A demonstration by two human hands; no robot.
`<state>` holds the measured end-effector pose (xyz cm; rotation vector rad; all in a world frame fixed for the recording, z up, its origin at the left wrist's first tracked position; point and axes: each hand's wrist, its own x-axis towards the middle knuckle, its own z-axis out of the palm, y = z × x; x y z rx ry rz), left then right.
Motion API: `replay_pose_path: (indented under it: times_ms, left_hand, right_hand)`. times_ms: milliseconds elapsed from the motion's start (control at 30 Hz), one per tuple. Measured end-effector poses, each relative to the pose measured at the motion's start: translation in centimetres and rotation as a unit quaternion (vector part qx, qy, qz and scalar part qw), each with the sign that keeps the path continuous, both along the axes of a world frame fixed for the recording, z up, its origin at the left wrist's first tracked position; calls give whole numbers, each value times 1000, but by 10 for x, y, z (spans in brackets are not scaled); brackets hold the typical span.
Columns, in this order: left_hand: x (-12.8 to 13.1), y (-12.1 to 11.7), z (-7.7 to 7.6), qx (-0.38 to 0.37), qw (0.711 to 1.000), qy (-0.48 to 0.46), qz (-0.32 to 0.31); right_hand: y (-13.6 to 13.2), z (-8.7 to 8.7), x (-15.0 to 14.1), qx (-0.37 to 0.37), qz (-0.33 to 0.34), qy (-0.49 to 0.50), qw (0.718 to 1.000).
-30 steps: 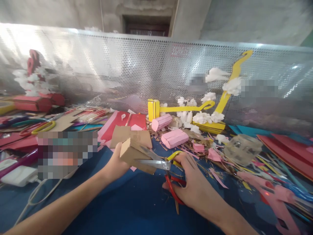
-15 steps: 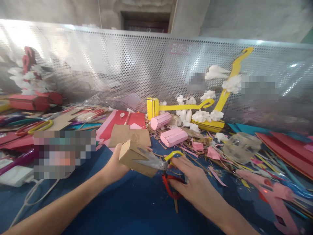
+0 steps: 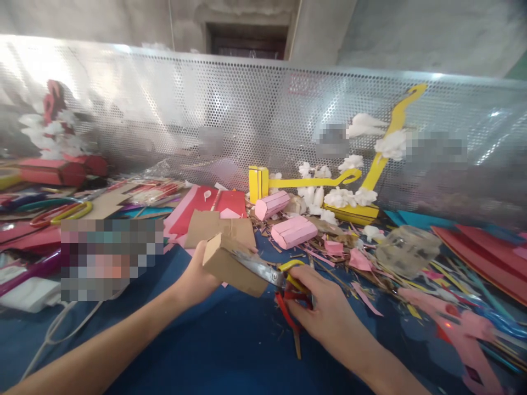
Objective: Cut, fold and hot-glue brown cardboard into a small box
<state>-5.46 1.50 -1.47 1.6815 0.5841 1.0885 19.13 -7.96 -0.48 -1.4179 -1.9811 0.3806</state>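
Note:
My left hand (image 3: 201, 277) is closed around a small cardboard box (image 3: 236, 269), gripping its left end above the blue work surface. In my right hand (image 3: 321, 296) is a pair of scissors (image 3: 272, 274) with a yellow loop and a red loop. The blades lie along the box's upper edge and look nearly closed; their tips are at the cardboard. Behind the box lies a flat piece of brown cardboard (image 3: 222, 227). Two pink faceted paper tubes (image 3: 293, 231) rest to its right.
A pink glue gun (image 3: 457, 323) with a lit orange spot lies at the right. Yellow paper pieces with white flower shapes (image 3: 349, 213) stand at the back before a perforated metal panel (image 3: 247, 109). Paper scraps litter the right side. A white cable (image 3: 53, 329) runs at the left.
The scissor blades have closed together along the box's edge, and the fingers of my right hand have drawn in. The box has barely moved.

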Motion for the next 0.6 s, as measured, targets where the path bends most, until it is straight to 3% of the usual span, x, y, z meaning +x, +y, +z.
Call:
replay_pose_path:
  times_ms: [100, 300, 600]
  left_hand:
    - [-1, 1, -2, 8, 1000, -13, -26]
    - [0, -1, 3, 22, 1000, 9, -2]
    - [0, -1, 5, 35, 999, 13, -17]
  right_hand:
    - [0, -1, 0, -3, -11, 16, 1000]
    - [-5, -1, 2, -1, -22, -43, 999]
    - [-2, -3, 1, 0, 30, 1, 1000]
